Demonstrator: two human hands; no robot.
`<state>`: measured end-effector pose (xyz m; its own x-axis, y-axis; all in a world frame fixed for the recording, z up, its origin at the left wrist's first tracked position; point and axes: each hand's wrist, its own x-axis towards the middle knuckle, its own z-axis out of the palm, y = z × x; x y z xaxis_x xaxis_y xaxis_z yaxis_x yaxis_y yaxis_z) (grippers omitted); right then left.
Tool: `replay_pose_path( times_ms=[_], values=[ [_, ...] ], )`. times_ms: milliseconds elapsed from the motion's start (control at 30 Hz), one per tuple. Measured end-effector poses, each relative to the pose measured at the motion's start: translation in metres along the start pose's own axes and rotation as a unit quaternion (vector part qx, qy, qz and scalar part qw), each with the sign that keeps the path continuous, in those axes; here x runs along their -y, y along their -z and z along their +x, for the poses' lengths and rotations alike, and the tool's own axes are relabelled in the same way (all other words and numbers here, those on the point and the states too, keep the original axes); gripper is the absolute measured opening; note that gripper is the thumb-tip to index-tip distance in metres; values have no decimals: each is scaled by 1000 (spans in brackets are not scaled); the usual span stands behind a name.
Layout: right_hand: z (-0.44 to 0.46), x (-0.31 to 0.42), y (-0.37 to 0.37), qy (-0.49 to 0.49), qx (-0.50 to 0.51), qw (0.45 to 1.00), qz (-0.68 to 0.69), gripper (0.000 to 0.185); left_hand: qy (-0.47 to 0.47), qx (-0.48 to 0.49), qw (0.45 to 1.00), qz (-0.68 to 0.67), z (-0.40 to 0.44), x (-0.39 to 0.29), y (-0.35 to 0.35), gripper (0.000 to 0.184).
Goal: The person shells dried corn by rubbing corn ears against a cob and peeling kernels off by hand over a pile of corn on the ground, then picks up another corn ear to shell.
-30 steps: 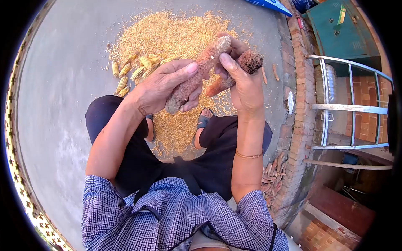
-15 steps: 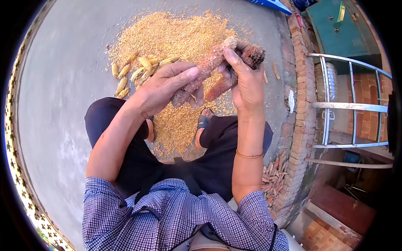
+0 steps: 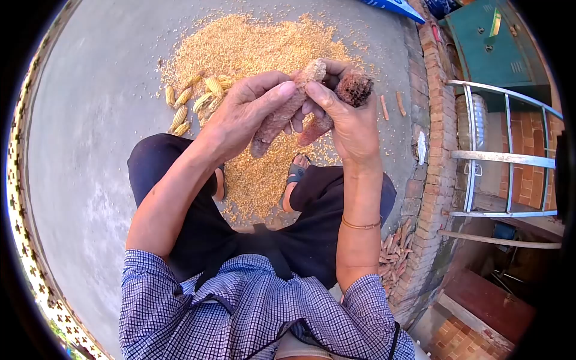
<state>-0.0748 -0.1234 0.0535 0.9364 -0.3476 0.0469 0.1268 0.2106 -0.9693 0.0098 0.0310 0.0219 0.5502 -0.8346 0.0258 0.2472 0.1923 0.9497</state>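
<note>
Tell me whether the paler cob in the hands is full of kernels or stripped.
Stripped on the visible side: the paler cob shows rough, pinkish core, no kernel rows; its underside is hidden.

One bare, pinkish corn cob [image 3: 278, 118] slants up to the right, held aloft, its top end pale; just right of it, a redder cob [image 3: 355, 89] slants likewise, partly hidden, dark ragged end uppermost

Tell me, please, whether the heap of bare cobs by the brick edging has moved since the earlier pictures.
No: judged against the brick edging, the heap of bare cobs shows no clear shift.
</note>
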Motion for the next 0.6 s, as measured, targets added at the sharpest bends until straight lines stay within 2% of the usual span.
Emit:
replay_pose_path(
  times_ms=[100, 300, 433, 533, 567, 600],
  values=[
    [1, -5, 3, 3, -12, 1000, -7, 36, 22, -18, 999, -37, 0, -4, -5, 35],
    [3, -14, 8, 15, -41, 999, -30, 37, 78, 11, 992, -100, 1, -1, -6, 35],
    [11, -22, 28, 25, -107, 994, -9, 32, 131, 12, 991, 24, -2, 3, 1, 36],
    [17, -26, 52, 31, -157, 987, -32, 26, 9, -11, 953, 302, -2, 7, 22, 37],
    [17, -26, 57, 35, -171, 984, -44, 25, 40, -29, 946, 319, -4, 3, 29, 37],
    [16, -25, 60, 25, -171, 980, -102, 24, 0, -49, 932, 359, -5, 3, 40, 35]
  ],
)
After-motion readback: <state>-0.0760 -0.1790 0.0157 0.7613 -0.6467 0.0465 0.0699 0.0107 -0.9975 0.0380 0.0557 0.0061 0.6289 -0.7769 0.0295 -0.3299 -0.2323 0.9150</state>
